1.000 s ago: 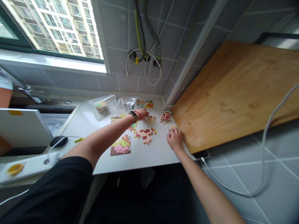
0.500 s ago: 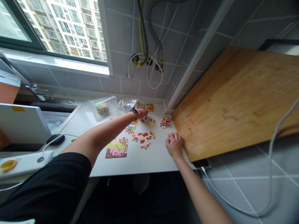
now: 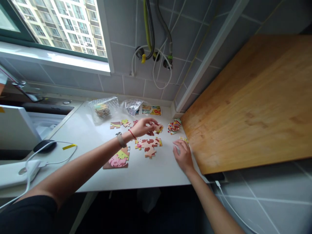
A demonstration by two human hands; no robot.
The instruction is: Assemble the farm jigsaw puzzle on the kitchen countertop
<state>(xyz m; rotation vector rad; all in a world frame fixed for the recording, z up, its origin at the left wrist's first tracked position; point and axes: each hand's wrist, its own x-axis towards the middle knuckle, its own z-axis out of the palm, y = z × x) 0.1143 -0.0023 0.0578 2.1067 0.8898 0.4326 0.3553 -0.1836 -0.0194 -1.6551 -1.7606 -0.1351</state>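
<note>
Head view: on the surface (image 3: 158, 172), puzzle pieces (image 3: 159, 129) are partly covered by the left hand (image 3: 143, 127), whose grip cannot be told. The right hand (image 3: 184, 156) is rested nearby, its fingers (image 3: 180, 144) loosely parted

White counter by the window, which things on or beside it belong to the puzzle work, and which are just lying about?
Puzzle work:
- brown-patched joined pieces
- pink-patterned joined pieces
- heaped pieces
- probably the picture card

Apparently just lying about:
- black rounded object
- yellow strip
- wooden board
</note>
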